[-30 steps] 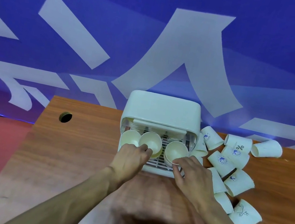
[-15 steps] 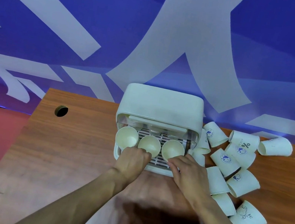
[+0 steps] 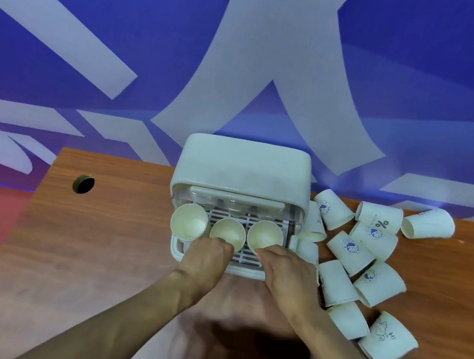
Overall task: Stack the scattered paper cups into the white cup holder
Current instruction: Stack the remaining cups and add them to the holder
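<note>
I'm seeing the left hand (image 3: pixel 206 257) curling its fingers at the middle cup (image 3: pixel 228 234), grip unclear, and the right hand (image 3: pixel 285 273) laying straight fingertips on the right cup (image 3: pixel 265 236), both in the white cup holder (image 3: pixel 244 168) at the tabletop's (image 3: pixel 92 249) far edge. An uneven shove, I'm judging, is risking tipping the left cup (image 3: pixel 189 222) out over the tray's side.

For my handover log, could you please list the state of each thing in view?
White cup holder: open at the front.
Left cup: upright inside, untouched.
Middle cup: upright, gripped by left hand.
Right cup: upright, right hand touching its near rim.
Scattered cups: on their sides on the table.
</note>
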The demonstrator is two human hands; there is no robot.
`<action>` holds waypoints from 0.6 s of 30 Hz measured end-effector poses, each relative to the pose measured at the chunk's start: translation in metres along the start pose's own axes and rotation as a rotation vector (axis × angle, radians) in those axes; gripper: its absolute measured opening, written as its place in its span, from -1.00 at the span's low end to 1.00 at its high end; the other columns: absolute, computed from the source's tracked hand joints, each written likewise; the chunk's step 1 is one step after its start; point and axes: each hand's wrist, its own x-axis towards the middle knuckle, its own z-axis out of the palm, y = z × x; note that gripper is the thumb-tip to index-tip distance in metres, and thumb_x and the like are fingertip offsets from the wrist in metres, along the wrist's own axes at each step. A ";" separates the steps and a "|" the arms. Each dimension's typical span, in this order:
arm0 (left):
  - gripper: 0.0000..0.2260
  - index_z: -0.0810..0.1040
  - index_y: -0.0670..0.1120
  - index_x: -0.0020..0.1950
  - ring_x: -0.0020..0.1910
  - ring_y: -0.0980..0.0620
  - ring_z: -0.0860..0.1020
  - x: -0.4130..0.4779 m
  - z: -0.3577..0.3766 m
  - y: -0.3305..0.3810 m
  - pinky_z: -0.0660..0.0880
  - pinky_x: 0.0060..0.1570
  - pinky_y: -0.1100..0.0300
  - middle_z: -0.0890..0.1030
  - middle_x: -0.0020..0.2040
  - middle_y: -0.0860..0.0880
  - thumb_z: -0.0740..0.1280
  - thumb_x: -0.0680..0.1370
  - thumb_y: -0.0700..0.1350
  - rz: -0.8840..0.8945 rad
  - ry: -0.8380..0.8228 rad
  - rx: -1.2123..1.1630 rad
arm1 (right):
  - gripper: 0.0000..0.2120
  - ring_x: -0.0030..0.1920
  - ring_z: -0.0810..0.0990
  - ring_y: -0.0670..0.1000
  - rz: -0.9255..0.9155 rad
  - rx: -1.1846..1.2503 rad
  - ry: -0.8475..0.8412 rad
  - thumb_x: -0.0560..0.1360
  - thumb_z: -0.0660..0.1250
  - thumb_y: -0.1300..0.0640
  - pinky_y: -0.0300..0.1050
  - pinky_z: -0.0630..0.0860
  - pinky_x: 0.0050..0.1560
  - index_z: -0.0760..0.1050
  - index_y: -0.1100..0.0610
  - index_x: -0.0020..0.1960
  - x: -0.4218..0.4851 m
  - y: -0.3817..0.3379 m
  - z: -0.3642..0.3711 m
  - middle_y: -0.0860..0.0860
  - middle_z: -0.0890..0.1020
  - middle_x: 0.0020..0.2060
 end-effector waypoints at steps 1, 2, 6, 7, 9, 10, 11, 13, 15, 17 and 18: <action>-0.84 0.57 -0.06 0.07 -0.08 -0.10 0.63 -0.003 -0.003 0.001 0.47 -0.24 0.09 0.64 0.01 -0.06 0.24 0.58 -0.24 0.008 0.008 0.014 | -0.84 -0.03 0.61 -0.05 -0.002 -0.001 -0.018 0.53 0.35 0.05 -0.08 0.56 -0.23 0.57 -0.11 0.10 -0.001 -0.002 -0.001 -0.17 0.62 -0.02; -0.88 0.55 -0.06 0.05 -0.12 -0.10 0.62 -0.007 -0.007 0.003 0.41 -0.32 0.10 0.62 -0.01 -0.06 0.26 0.58 -0.22 0.014 0.021 0.027 | -0.80 0.02 0.61 -0.06 -0.003 0.012 -0.024 0.54 0.34 0.04 -0.07 0.57 -0.18 0.57 -0.12 0.16 -0.004 -0.004 -0.003 -0.18 0.62 0.05; -0.84 0.46 -0.04 -0.03 -0.37 -0.13 0.51 -0.028 -0.036 0.013 0.09 -0.53 0.15 0.52 -0.18 -0.03 0.25 0.47 -0.27 0.067 0.083 0.099 | -0.73 -0.03 0.64 -0.08 0.031 0.092 0.087 0.56 0.30 -0.02 -0.10 0.55 -0.17 0.55 -0.05 0.25 -0.021 -0.011 -0.022 -0.19 0.54 0.23; -0.87 0.46 -0.04 -0.04 -0.37 -0.13 0.52 -0.033 -0.043 0.018 0.09 -0.52 0.15 0.51 -0.20 -0.03 0.24 0.49 -0.25 0.101 0.110 0.106 | -0.74 -0.06 0.65 -0.07 0.046 0.099 0.116 0.57 0.30 0.00 -0.10 0.55 -0.20 0.56 -0.04 0.24 -0.029 -0.012 -0.028 -0.19 0.53 0.26; -0.91 0.48 -0.02 -0.03 -0.33 -0.13 0.56 -0.043 -0.053 0.030 0.13 -0.49 0.14 0.54 -0.17 -0.02 0.21 0.54 -0.17 0.174 0.160 0.111 | -0.75 -0.08 0.64 -0.08 0.094 0.104 0.153 0.58 0.26 0.01 -0.11 0.55 -0.22 0.54 -0.06 0.24 -0.046 -0.013 -0.040 -0.22 0.47 0.30; -0.90 0.49 0.00 0.00 -0.30 -0.12 0.58 -0.047 -0.057 0.037 0.12 -0.48 0.15 0.56 -0.14 -0.01 0.20 0.56 -0.13 0.209 0.187 0.124 | -0.75 -0.07 0.63 -0.09 0.125 0.103 0.159 0.59 0.23 0.01 -0.11 0.54 -0.21 0.53 -0.08 0.24 -0.057 -0.013 -0.046 -0.24 0.45 0.31; -0.89 0.50 0.01 0.03 -0.27 -0.11 0.59 -0.052 -0.060 0.045 0.13 -0.46 0.16 0.57 -0.11 0.00 0.20 0.57 -0.10 0.240 0.205 0.134 | -0.75 -0.05 0.62 -0.09 0.155 0.095 0.163 0.59 0.22 0.01 -0.11 0.53 -0.21 0.52 -0.10 0.24 -0.070 -0.012 -0.052 -0.25 0.43 0.32; -0.88 0.50 0.01 0.03 -0.23 -0.10 0.59 -0.060 -0.064 0.063 0.20 -0.42 0.16 0.57 -0.10 0.00 0.21 0.56 -0.04 0.310 0.219 0.124 | -0.76 -0.05 0.62 -0.08 0.212 0.056 0.178 0.59 0.21 0.00 -0.11 0.51 -0.22 0.51 -0.11 0.23 -0.100 -0.008 -0.061 -0.25 0.42 0.33; -0.88 0.49 0.01 -0.06 -0.28 -0.09 0.56 -0.067 -0.063 0.083 0.20 -0.44 0.15 0.56 -0.14 0.00 0.19 0.56 -0.03 0.405 0.236 0.153 | -0.76 -0.05 0.63 -0.08 0.291 0.031 0.186 0.58 0.21 -0.01 -0.11 0.53 -0.21 0.51 -0.14 0.21 -0.135 -0.002 -0.068 -0.26 0.43 0.32; -0.90 0.45 0.01 -0.11 -0.31 -0.07 0.53 -0.074 -0.056 0.105 0.17 -0.46 0.14 0.55 -0.17 0.00 0.16 0.56 -0.08 0.512 0.251 0.180 | -0.76 -0.06 0.63 -0.07 0.373 0.003 0.181 0.56 0.22 -0.01 -0.12 0.51 -0.23 0.51 -0.14 0.20 -0.171 0.006 -0.072 -0.26 0.44 0.31; -0.90 0.45 -0.01 -0.10 -0.30 -0.08 0.53 -0.078 -0.053 0.116 0.20 -0.44 0.12 0.55 -0.16 -0.01 0.17 0.57 -0.11 0.535 0.240 0.166 | -0.76 -0.08 0.63 -0.06 0.418 -0.014 0.174 0.56 0.22 0.00 -0.12 0.49 -0.25 0.51 -0.14 0.20 -0.189 0.011 -0.073 -0.26 0.44 0.31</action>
